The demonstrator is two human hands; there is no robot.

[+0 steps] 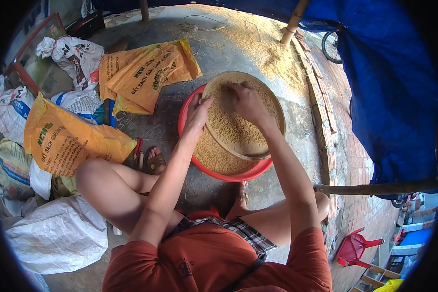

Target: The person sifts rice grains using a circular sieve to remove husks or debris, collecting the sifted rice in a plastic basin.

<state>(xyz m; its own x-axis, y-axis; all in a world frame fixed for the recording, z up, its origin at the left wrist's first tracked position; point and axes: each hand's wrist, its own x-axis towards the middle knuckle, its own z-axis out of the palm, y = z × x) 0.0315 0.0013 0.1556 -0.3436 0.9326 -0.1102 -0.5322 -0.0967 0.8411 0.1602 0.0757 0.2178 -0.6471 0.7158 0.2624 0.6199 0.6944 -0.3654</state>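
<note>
A round sieve (258,151) with a layer of unhusked grain (233,129) in it rests tilted over a red basin (258,173). More grain (219,158) fills the basin below. My left hand (199,113) grips the sieve's left rim, thumb on top, its other fingers partly hidden beneath. Over the grain in the upper part of the sieve is my right hand (249,103), fingers curled down and closed. Whatever those fingers hold cannot be made out.
Yellow printed sacks (146,73) and white sacks (63,233) lie at the left. Loose grain (272,58) is spread on the floor ahead, beside a row of bricks (321,121). A blue tarp (394,97) hangs at the right, with a red stool (355,248) lower down.
</note>
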